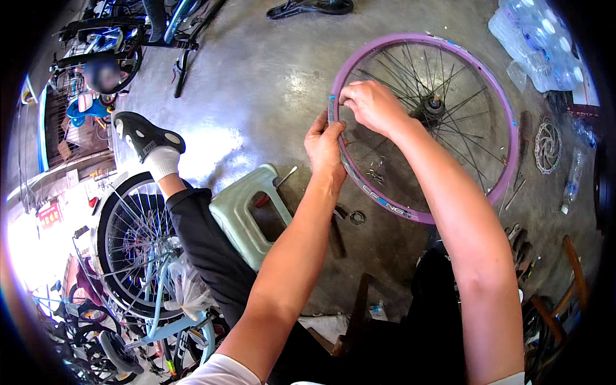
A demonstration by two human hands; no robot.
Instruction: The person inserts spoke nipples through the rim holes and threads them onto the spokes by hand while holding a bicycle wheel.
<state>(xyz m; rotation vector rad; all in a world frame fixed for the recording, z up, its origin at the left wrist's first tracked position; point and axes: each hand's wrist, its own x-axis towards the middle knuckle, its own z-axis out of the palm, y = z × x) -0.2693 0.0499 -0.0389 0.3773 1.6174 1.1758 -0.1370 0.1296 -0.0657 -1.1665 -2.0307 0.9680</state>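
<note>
A bicycle wheel with a purple rim [514, 135] is in front of me, its dark spokes [462, 131] running to the hub [434, 110]. Some spokes lie at uneven angles. My left hand [325, 146] is closed around the rim's left side, thumb on top. Just above it, my right hand [372, 106] is pinched at the inner edge of the rim; whatever its fingertips hold is hidden. Small silvery pieces [376, 174] show within the wheel's outline, below my right hand. A ring-shaped metal part [357, 217] lies on the floor near my left forearm.
A pale green stool [232, 208] and a screwdriver [287, 176] are left of my left arm. A light blue bicycle [168, 327] is at lower left. Bottled water [536, 45], a brake disc [543, 154] and tools lie right. A saddle [310, 7] and a distant person [101, 77] appear beyond.
</note>
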